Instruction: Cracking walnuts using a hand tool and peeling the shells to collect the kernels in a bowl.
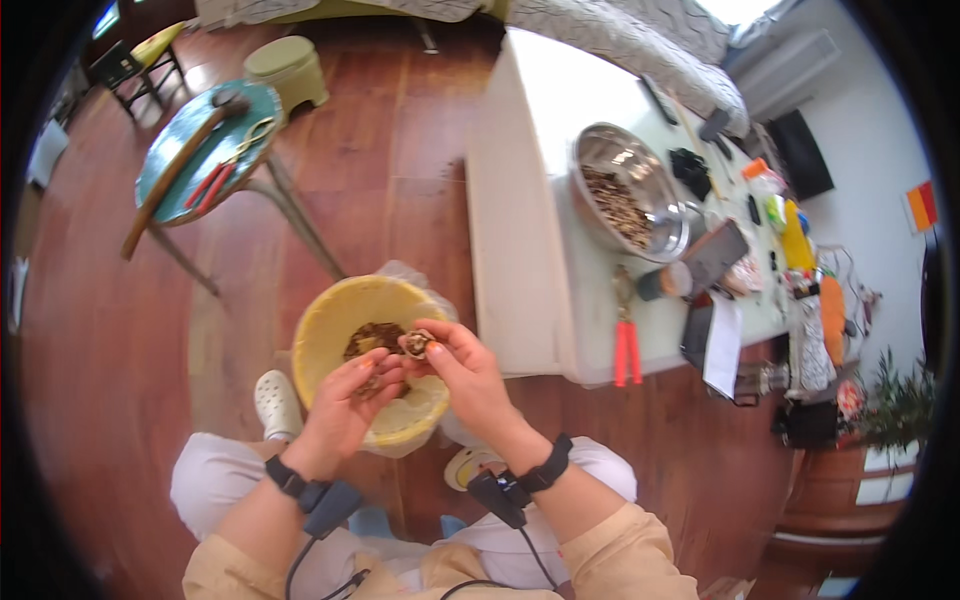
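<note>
My right hand (469, 371) grips a cracked walnut (416, 343) between thumb and fingers. Close to its left, my left hand (349, 405) is cupped with its fingers curled around a small piece, perhaps nut or shell. Both hands are over a yellow bin (319, 315) lined with a clear plastic bag, and brown shell debris (373, 335) lies inside it. On the white table to the right, a steel bowl (667, 169) contains many brown nut pieces (616, 206). Red-handled pliers (626, 349) lie below that bowl at the table's near edge.
A round teal stool (169, 142) at the left carries a wooden-handled hammer (176, 169) and another red-handled plier tool (214, 184). A pale green step stool (285, 64) stands behind it. The white table (517, 315) borders the bin's right side, with a phone (718, 251) among its clutter.
</note>
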The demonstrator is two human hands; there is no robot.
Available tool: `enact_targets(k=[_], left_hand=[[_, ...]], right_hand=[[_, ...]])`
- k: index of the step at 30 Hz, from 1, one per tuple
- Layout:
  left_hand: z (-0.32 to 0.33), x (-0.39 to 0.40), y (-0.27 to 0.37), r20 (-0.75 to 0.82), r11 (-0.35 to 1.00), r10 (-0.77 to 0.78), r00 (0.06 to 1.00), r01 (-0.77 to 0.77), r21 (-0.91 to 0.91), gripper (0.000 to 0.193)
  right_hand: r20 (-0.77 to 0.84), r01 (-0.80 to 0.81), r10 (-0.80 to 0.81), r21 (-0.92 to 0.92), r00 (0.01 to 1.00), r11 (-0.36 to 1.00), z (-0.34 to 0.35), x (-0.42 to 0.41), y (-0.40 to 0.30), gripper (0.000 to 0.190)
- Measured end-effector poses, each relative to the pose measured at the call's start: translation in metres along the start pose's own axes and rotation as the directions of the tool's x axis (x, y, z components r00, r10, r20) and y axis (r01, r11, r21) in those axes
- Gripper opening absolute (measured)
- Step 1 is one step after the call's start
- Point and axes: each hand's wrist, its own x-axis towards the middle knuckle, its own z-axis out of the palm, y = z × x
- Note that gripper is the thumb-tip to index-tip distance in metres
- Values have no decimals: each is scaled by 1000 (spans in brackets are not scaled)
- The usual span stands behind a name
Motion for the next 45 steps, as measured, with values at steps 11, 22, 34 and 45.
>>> enact_targets(k=[11, 22, 34, 45], left_hand=[[8, -4, -5, 4, 998, -19, 1000, 18, 54, 33], [5, 0, -10, 33, 997, -66, 997, 65, 52, 34], [3, -4, -7, 44, 997, -64, 997, 63, 35, 36], [13, -13, -2, 112, 952, -106, 988, 133, -275, 47]], right_hand=[[-427, 329, -571, -517, 701, 790, -99, -25, -62, 23], [-454, 44, -689, -817, 564, 575, -155, -29, -62, 21], [-322, -300, -815, -934, 481, 193, -154, -33, -67, 23], [-109, 153, -874, -967, 473, 204, -85, -28, -65, 26]])
